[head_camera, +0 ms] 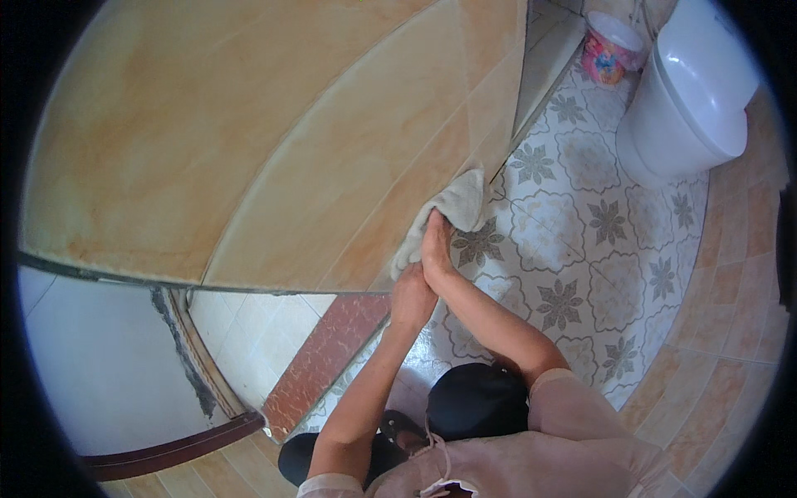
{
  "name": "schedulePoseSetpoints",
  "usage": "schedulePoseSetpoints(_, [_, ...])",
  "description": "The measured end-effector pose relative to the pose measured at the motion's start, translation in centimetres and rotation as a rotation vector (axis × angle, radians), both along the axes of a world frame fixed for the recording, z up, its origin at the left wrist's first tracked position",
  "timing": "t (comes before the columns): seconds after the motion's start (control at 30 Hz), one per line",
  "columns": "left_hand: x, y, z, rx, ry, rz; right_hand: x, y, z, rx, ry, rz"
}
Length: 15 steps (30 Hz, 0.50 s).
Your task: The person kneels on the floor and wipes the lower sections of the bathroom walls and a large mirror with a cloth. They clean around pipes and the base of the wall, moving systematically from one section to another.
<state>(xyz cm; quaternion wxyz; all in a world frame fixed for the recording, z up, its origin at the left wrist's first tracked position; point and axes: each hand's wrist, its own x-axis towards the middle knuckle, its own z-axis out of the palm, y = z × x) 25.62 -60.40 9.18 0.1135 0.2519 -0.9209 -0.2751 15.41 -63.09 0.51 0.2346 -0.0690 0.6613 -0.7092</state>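
A pale, damp-looking cloth is bunched against the lower part of a tan tiled wall, just above the patterned floor. My right hand presses into it, with the fingertips covered by its folds. Close beside it, my left hand grips the cloth's lower end; its fingers are mostly hidden. The wrists almost touch, and both forearms stretch forward from my body.
A white toilet stands at the right, with a colourful printed bucket behind it. Floral tiles cover the floor around my knees. A reddish stone threshold and a doorway's trim lie to the left.
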Motion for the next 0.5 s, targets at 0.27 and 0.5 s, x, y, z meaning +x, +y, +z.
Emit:
schedulePoseSetpoints(0.27, [1.7, 1.0, -5.8, 0.085, -0.051, 0.012, -5.1, 0.9, -9.9, -0.425, -0.799, -0.074])
schedulePoseSetpoints(0.5, [-4.0, 2.0, -2.6, 0.203, -0.132, 0.080, -1.5, -1.5, -14.8, 0.125, 0.013, -0.201])
